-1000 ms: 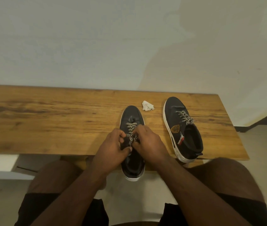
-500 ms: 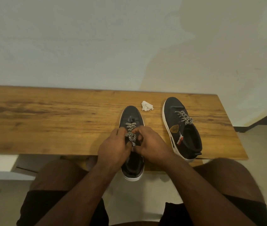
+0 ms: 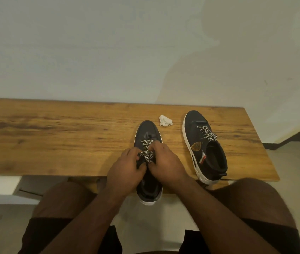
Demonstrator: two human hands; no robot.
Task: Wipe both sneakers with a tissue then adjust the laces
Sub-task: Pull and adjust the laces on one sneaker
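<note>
Counter [image 3: 54, 136]: a long plank of warm, streaky wood grain set against a pale, smooth wall [image 3: 109, 52]; its right end is cut square.
Near sneaker [image 3: 148, 132]: dark, with a smooth, slightly glossy rounded toe and a white sole. It lies upright in front of the person, long axis running away from them, toe toward the wall, heel hanging off the near edge of the counter.
Laces [image 3: 147, 154]: flat cord in a black-and-white zigzag weave, bunched over the middle of the near sneaker, between the two hands.
Left hand [image 3: 127, 171]: fingers curled in, pinching the laces from the left side.
Right hand [image 3: 165, 165]: fingers curled, gripping the laces from the right, knuckles up; the two hands are nearly touching over the sneaker.
Far sneaker [image 3: 197, 129]: same dark upper but matte, with a thick white sole, a tan shield-shaped badge on its side and a small red-and-white tab. It sits to the right, well apart from the hands, toe toward the wall and angled a little left, heel at the near edge. Its own zigzag laces lie loosely knotted.
Tissue [image 3: 165, 121]: a small, crumpled white wad on the counter, between the two toes, touching neither.
Person: seated, bare knees below the counter edge, dark shorts.
</note>
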